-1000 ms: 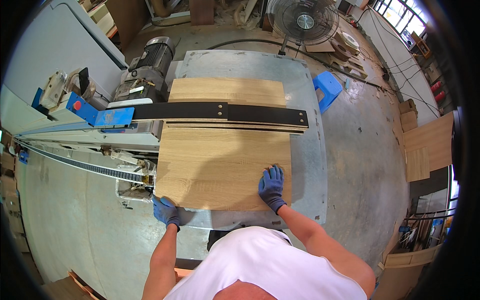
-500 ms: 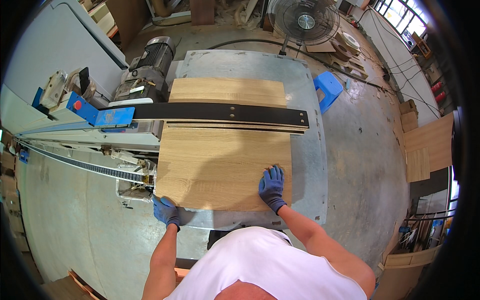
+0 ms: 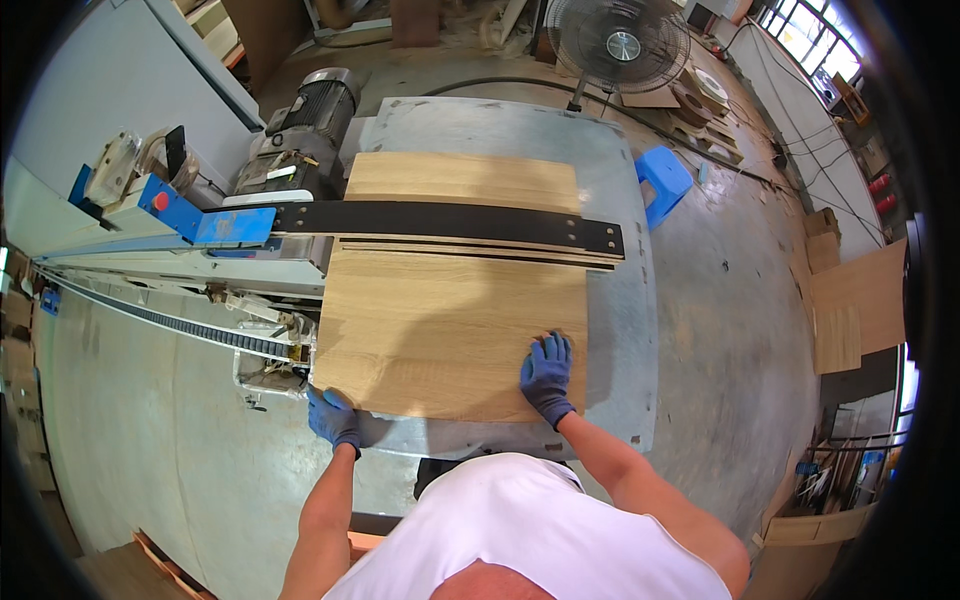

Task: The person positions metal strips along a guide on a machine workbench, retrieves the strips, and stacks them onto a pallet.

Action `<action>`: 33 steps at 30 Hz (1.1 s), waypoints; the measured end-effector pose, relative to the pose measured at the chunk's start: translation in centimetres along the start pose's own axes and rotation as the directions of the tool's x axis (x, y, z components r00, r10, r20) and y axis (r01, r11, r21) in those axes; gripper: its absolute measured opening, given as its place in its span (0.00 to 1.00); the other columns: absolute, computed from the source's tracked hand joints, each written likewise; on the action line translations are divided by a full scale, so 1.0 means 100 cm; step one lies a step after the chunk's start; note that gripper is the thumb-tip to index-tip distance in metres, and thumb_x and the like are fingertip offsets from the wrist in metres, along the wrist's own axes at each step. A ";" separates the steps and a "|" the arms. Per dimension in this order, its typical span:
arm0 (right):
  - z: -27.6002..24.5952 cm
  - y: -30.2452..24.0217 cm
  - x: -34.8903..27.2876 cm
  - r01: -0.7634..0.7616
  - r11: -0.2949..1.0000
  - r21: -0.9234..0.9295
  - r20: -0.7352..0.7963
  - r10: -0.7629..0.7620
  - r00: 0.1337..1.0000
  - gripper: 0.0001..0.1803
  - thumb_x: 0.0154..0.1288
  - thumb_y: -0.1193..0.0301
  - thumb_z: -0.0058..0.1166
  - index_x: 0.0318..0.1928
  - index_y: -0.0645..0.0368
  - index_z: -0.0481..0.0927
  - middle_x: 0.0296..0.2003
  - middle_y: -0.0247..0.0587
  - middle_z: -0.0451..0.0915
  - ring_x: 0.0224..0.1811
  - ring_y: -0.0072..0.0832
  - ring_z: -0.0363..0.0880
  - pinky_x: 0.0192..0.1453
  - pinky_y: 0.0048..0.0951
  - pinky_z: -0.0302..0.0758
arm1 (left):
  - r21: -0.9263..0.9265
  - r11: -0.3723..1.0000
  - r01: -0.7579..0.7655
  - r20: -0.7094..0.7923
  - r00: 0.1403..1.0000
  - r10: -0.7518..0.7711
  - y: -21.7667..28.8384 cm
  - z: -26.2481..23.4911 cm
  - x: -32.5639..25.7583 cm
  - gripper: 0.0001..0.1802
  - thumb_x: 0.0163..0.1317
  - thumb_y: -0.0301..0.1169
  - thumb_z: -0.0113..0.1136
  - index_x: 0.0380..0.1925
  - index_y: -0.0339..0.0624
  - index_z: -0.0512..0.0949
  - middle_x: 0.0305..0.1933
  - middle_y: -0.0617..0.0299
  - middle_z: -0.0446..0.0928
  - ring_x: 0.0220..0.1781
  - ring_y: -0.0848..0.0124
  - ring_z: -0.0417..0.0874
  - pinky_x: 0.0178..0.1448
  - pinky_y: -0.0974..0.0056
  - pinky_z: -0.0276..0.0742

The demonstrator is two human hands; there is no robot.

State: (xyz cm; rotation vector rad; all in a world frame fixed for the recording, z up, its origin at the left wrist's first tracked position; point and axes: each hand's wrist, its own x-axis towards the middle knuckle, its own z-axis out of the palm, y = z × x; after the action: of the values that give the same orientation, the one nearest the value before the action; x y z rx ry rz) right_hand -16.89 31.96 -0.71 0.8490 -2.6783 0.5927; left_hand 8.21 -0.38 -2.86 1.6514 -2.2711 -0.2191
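A wide wood-grain board (image 3: pixel 440 330) lies on a grey metal table (image 3: pixel 620 330), with a long black beam (image 3: pixel 430 218) crossing over its far part. My left hand (image 3: pixel 333 418), in a blue work glove, is closed round the board's near left corner. On the board's right side, close to the edge, rests my right hand (image 3: pixel 546 375), gloved alike. Its fingers are stretched forward over the surface, slightly bent, and they hold nothing.
Left of the table stands a machine with a motor (image 3: pixel 312 115), a blue block (image 3: pixel 235 227) and a cable chain (image 3: pixel 180 317). A floor fan (image 3: pixel 622 45) is behind the table. A blue stool (image 3: pixel 664 183) stands to the right. Wooden panels (image 3: pixel 860 290) lean farther right.
Round spots on the black beam now appear farther right, and others show near the blue block. The view has shifted slightly. Both hands keep their places on the board.
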 end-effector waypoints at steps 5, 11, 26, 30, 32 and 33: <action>-0.004 -0.003 0.002 0.008 1.000 -0.005 -0.004 -0.008 1.000 0.18 0.51 0.71 0.53 0.44 0.62 0.77 0.50 0.55 0.72 0.59 0.54 0.67 0.68 0.54 0.57 | -0.005 1.000 -0.001 -0.011 1.000 0.001 -0.002 0.002 -0.001 0.29 0.67 0.44 0.44 0.61 0.36 0.66 0.45 0.41 0.77 0.46 0.47 0.78 0.49 0.48 0.71; 0.000 0.000 0.000 0.023 1.000 -0.011 -0.021 -0.023 1.000 0.17 0.53 0.71 0.53 0.45 0.62 0.77 0.51 0.57 0.72 0.59 0.55 0.67 0.67 0.55 0.58 | -0.002 1.000 -0.014 -0.032 0.999 0.014 -0.002 0.003 0.000 0.29 0.67 0.45 0.44 0.61 0.36 0.65 0.45 0.42 0.77 0.46 0.46 0.78 0.49 0.48 0.71; -0.076 0.016 0.163 0.308 0.949 -0.065 -0.142 -0.315 0.939 0.35 0.50 0.63 0.65 0.59 0.61 0.71 0.58 0.55 0.69 0.61 0.50 0.67 0.64 0.50 0.62 | -0.010 1.000 0.029 -0.028 0.999 -0.030 0.000 -0.002 0.001 0.29 0.64 0.46 0.45 0.57 0.35 0.68 0.41 0.43 0.79 0.41 0.45 0.79 0.46 0.46 0.72; -0.076 0.057 0.223 0.385 0.907 -0.170 0.141 -0.364 0.921 0.43 0.44 0.59 0.69 0.62 0.58 0.68 0.56 0.51 0.70 0.59 0.46 0.68 0.63 0.48 0.63 | -0.063 0.998 0.031 -0.027 0.999 -0.033 0.004 -0.002 0.003 0.24 0.65 0.44 0.45 0.51 0.37 0.70 0.39 0.44 0.78 0.40 0.45 0.78 0.46 0.46 0.71; -0.071 0.067 0.235 0.429 0.892 -0.141 0.386 -0.350 0.854 0.45 0.42 0.59 0.71 0.63 0.58 0.67 0.51 0.46 0.72 0.56 0.44 0.70 0.60 0.44 0.64 | -0.064 0.997 0.036 -0.031 0.999 -0.038 0.006 -0.004 0.002 0.23 0.64 0.43 0.46 0.51 0.37 0.70 0.39 0.44 0.78 0.40 0.45 0.78 0.47 0.46 0.70; -0.069 0.072 0.238 0.452 0.881 -0.139 0.392 -0.370 0.842 0.45 0.42 0.59 0.71 0.63 0.58 0.67 0.51 0.46 0.72 0.56 0.44 0.70 0.60 0.44 0.64 | -0.059 0.998 0.027 -0.033 0.999 -0.029 0.007 -0.005 0.000 0.22 0.64 0.42 0.46 0.50 0.37 0.70 0.39 0.44 0.78 0.41 0.45 0.77 0.47 0.47 0.70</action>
State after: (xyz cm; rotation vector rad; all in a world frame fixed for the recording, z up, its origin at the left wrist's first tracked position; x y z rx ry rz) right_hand -39.18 28.91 11.97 1.5323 -2.6513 0.0244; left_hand 7.72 -0.15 -2.16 1.6462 -2.1964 -0.2604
